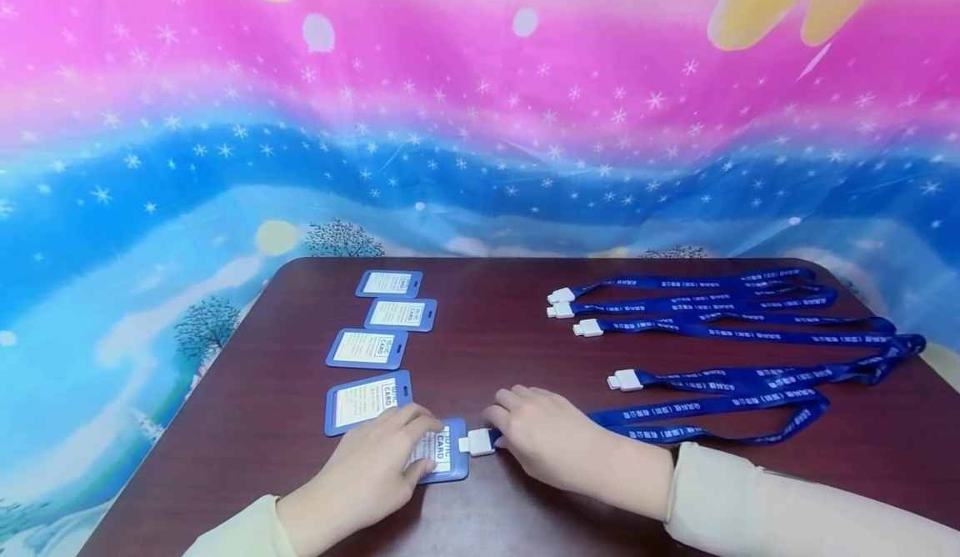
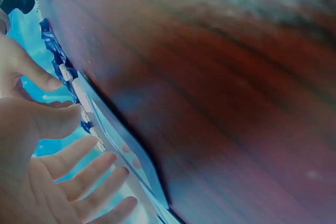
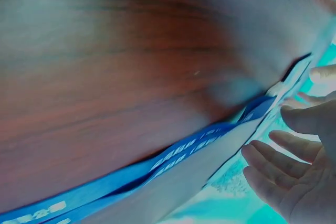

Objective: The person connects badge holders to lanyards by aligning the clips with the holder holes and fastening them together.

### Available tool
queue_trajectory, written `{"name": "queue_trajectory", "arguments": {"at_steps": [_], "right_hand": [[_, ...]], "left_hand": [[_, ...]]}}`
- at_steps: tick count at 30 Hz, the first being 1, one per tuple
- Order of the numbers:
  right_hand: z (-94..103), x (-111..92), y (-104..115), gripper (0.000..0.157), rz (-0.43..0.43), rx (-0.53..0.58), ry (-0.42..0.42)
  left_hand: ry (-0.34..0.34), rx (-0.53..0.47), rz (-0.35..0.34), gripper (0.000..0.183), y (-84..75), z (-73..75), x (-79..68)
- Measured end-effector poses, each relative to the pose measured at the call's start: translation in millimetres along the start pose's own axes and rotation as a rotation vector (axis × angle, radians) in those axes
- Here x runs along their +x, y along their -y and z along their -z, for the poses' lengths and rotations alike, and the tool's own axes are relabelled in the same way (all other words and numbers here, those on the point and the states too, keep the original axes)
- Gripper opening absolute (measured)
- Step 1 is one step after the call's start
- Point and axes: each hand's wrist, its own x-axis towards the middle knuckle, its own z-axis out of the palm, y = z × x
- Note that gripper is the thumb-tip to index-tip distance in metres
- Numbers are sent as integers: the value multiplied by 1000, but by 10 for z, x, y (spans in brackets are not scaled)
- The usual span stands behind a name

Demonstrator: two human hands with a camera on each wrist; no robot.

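A blue-framed ID card holder (image 1: 456, 467) lies at the near side of the table, with a white clip (image 1: 480, 442) at its right edge. From the clip a blue lanyard (image 1: 697, 408) runs under my right hand and loops away to the right. My left hand (image 1: 367, 469) rests over the left part of the holder, hiding it there; in the left wrist view its fingers (image 2: 107, 184) are spread and fairly straight. Just right of the clip is my right hand (image 1: 551, 440), over the strap, and its fingers (image 3: 273, 161) look loosely extended in the right wrist view.
Several more card holders (image 1: 367, 348) form a column up the left side, the nearest one (image 1: 360, 403) partly behind my left fingers. On the right, several blue lanyards (image 1: 697, 305) with white clips (image 1: 587, 328) stretch sideways. A patterned cloth (image 1: 480, 140) hangs behind the brown table (image 1: 495, 323).
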Motion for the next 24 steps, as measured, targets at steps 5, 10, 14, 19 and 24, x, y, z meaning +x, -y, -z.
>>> {"name": "queue_trajectory", "arguments": {"at_steps": [5,10,14,19,24], "right_hand": [[37,-72,-110,28,-87,44,5],[21,-162,-230,27,-150,41,-13],[1,-236,-328,26,-176,47,-38],[23,-334,-427,25,-195,51,-75],[58,-440,-517,25,-227,41,-85]], "left_hand": [[-12,17,-9,17,9,26,-12],[-30,1,13,14,28,35,-16],[-43,-4,22,14,39,32,-27],[-58,-9,17,13,47,18,-41],[-65,-1,15,12,54,16,-50]]}}
